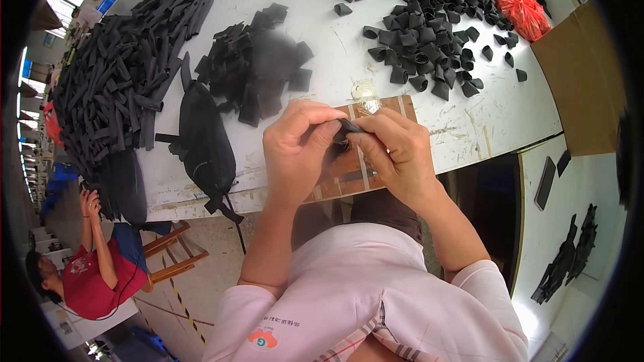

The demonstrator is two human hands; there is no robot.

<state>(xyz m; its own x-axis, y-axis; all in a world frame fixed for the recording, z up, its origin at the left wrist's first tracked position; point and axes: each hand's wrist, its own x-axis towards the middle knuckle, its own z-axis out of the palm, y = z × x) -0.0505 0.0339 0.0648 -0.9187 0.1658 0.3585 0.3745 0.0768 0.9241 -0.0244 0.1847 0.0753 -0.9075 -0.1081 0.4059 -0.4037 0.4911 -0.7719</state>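
Both my hands meet over the near edge of the white table. My left hand pinches one side of a small black fabric piece between thumb and fingers. On the other side, my right hand grips the same piece with thumb and forefinger. Below them lies a brown wooden board with pale strips of tape. A pile of flat black fabric pieces is beyond my left hand. Many black fabric loops are spread at the far right. My fingers hide part of the held piece.
Long black strips heap at the far left, beside a black pouch-like item with a strap. A red plastic bag and a cardboard box stand at the right. A person in red sits by a wooden stool.
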